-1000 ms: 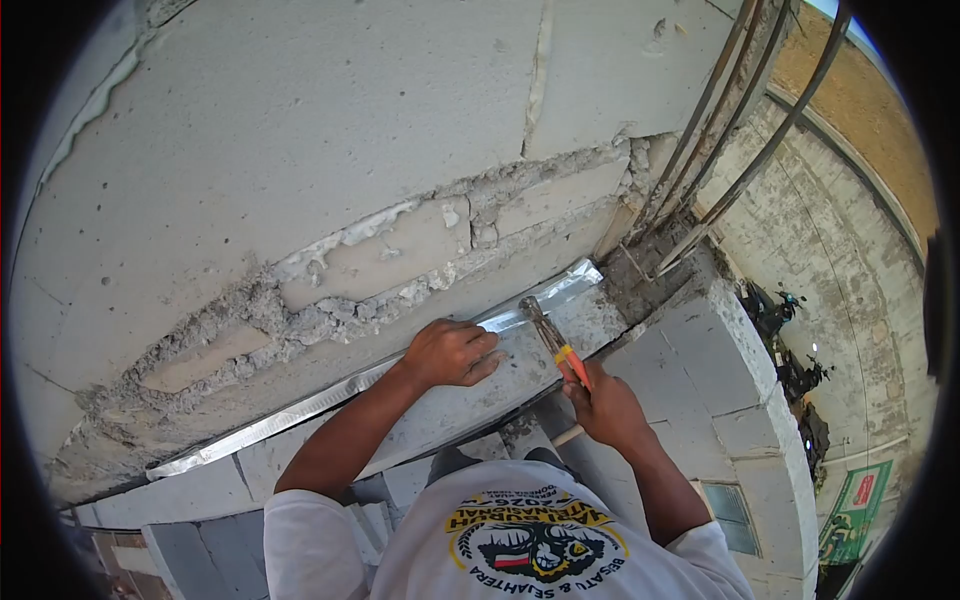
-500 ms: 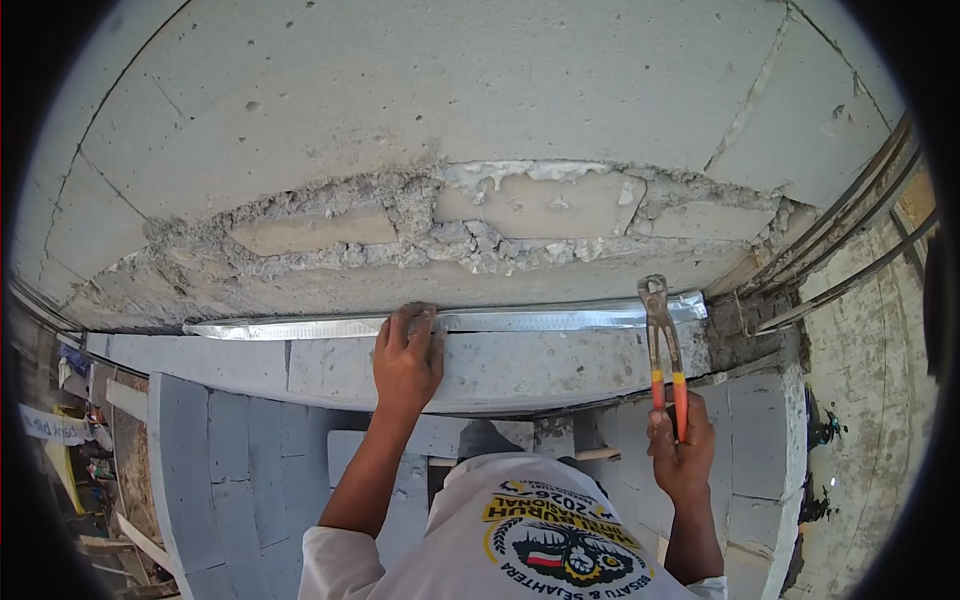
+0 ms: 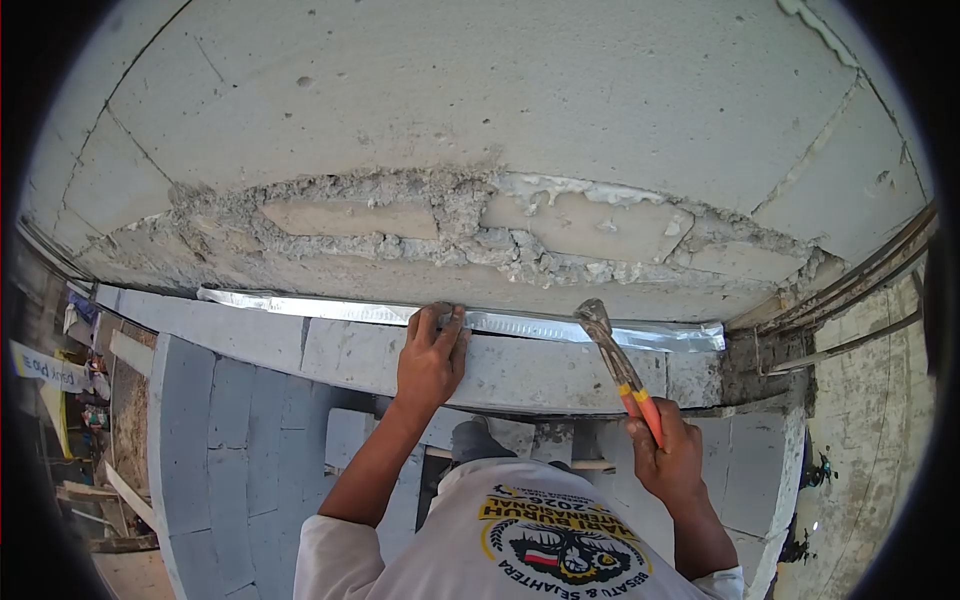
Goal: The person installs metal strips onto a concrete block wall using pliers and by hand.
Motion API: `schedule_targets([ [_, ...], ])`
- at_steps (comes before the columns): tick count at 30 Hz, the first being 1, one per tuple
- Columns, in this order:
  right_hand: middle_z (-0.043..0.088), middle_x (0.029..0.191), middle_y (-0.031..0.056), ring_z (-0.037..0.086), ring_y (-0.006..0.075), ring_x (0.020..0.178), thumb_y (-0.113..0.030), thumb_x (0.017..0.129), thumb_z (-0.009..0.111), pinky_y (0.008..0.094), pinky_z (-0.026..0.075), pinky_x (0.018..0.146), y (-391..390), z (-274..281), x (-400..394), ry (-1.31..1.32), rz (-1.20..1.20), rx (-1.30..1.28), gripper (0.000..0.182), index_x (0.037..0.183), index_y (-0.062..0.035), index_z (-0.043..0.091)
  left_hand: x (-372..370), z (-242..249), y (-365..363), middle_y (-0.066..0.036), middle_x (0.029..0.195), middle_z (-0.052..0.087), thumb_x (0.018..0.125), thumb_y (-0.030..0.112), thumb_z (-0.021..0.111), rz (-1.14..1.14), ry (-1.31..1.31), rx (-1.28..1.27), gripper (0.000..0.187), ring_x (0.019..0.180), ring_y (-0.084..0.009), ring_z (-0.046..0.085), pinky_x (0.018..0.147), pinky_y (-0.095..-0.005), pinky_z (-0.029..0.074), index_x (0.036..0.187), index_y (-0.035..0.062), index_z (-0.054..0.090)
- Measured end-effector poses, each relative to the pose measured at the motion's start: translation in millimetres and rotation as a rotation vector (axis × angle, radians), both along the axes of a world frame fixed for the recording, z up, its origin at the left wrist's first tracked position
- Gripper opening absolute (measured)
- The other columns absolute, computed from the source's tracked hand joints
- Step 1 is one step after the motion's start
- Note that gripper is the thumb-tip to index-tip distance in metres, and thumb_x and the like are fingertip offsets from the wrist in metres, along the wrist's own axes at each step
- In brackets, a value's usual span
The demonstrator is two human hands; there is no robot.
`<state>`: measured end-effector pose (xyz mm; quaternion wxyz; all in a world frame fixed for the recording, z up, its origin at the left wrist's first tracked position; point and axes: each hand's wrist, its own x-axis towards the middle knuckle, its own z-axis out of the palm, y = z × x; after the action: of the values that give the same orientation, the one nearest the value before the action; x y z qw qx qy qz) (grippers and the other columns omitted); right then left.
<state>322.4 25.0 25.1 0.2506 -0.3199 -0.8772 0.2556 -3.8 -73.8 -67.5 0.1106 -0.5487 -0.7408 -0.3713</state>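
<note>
A long shiny metal strip (image 3: 560, 328) lies along the top of the light block ledge (image 3: 510, 365), against the foot of the rough wall. My left hand (image 3: 432, 358) is closed on the strip near its middle, fingertips pressed to it. My right hand (image 3: 668, 450) grips the orange handles of metal pincers (image 3: 618, 368). The head of the pincers is over the strip, right of my left hand; whether it touches the strip I cannot tell.
Broken mortar (image 3: 470, 235) runs across the wall above the strip. Cables (image 3: 860, 300) curve along the right side. Below the ledge stand block walls (image 3: 235, 450). Wooden pieces (image 3: 130, 495) and a banner (image 3: 50, 368) show at the lower left.
The pincers have moved left along the strip and tilted, their handles closer together. The view has turned slightly. My left hand still presses the strip.
</note>
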Motion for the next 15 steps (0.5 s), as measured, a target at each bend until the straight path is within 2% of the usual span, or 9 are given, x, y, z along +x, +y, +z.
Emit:
schedule_targets([
  [1,0.070,0.076,0.0178,0.071,0.0393,0.065,-0.017,0.096,0.067,0.0466,0.054,0.055,3,-9,0,0.009,0.037,-0.009,0.022,0.109,-0.0028,0.056,-1,-1,-1,-0.018,0.118,0.061,0.085,0.004,0.076,0.001,0.018,-0.002,0.036,0.105,-0.0375,0.060,0.087,-0.0443,0.053,0.120,-0.0017,0.071],
  [3,0.070,0.077,0.0185,0.071,0.0392,0.065,-0.020,0.097,0.067,0.0471,0.054,0.056,14,-31,1,-0.274,-0.071,-0.016,0.022,0.107,-0.0031,0.056,-3,-3,0,-0.017,0.119,0.060,0.085,0.005,0.076,-0.002,0.070,0.006,0.035,0.105,-0.0375,0.059,0.088,-0.0441,0.053,0.119,-0.0025,0.071],
  [4,0.070,0.077,0.0206,0.070,0.0402,0.064,-0.023,0.097,0.067,0.0490,0.054,0.059,25,-33,-3,-0.604,-0.051,0.024,0.024,0.105,-0.0032,0.055,-2,0,-1,-0.017,0.119,0.060,0.086,0.006,0.076,-0.003,0.058,-0.015,0.036,0.106,-0.0374,0.059,0.088,-0.0438,0.054,0.120,-0.0030,0.070],
  [7,0.069,0.076,0.0221,0.070,0.0405,0.066,-0.026,0.097,0.066,0.0503,0.054,0.062,28,-15,-7,-0.662,-0.008,-0.015,0.026,0.101,-0.0034,0.055,1,-3,1,-0.017,0.119,0.059,0.086,0.008,0.075,0.023,-0.013,-0.064,0.036,0.106,-0.0375,0.059,0.088,-0.0436,0.055,0.121,-0.0032,0.070],
  [8,0.069,0.076,0.0221,0.070,0.0405,0.066,-0.026,0.097,0.066,0.0503,0.054,0.062,27,-8,-9,-0.659,0.038,0.000,0.026,0.101,-0.0034,0.055,0,-5,1,-0.017,0.117,0.059,0.087,0.010,0.075,0.023,0.018,-0.030,0.036,0.106,-0.0373,0.059,0.087,-0.0434,0.056,0.121,-0.0030,0.070],
  [9,0.069,0.076,0.0213,0.070,0.0401,0.066,-0.023,0.096,0.067,0.0496,0.054,0.062,21,-3,-9,-0.539,0.062,-0.004,0.023,0.101,-0.0036,0.057,-1,-6,0,-0.016,0.117,0.059,0.087,0.010,0.076,0.021,0.063,0.007,0.036,0.105,-0.0369,0.059,0.087,-0.0434,0.056,0.120,-0.0020,0.070],
  [11,0.069,0.075,0.0195,0.070,0.0392,0.068,-0.017,0.094,0.069,0.0483,0.053,0.062,21,3,-21,-0.275,0.104,-0.008,0.017,0.102,-0.0041,0.060,1,-4,-6,-0.017,0.119,0.059,0.085,0.012,0.077,0.038,-0.004,0.020,0.038,0.108,-0.0375,0.059,0.089,-0.0429,0.055,0.121,-0.0006,0.070],
  [12,0.069,0.076,0.0180,0.070,0.0390,0.067,-0.011,0.093,0.070,0.0459,0.053,0.061,24,3,-26,-0.238,0.130,0.009,0.016,0.104,-0.0042,0.061,-2,-6,-12,-0.017,0.119,0.059,0.085,0.012,0.077,0.080,0.002,0.021,0.038,0.108,-0.0375,0.059,0.089,-0.0429,0.055,0.121,-0.0006,0.070],
  [15,0.071,0.080,0.0171,0.070,0.0372,0.067,-0.008,0.091,0.070,0.0428,0.053,0.060,25,19,-50,-0.174,0.234,0.090,0.017,0.105,-0.0039,0.062,-16,-8,-27,-0.018,0.122,0.058,0.084,0.016,0.080,0.050,-0.061,0.140,0.043,0.111,-0.0383,0.059,0.089,-0.0428,0.055,0.123,0.0004,0.069],
])
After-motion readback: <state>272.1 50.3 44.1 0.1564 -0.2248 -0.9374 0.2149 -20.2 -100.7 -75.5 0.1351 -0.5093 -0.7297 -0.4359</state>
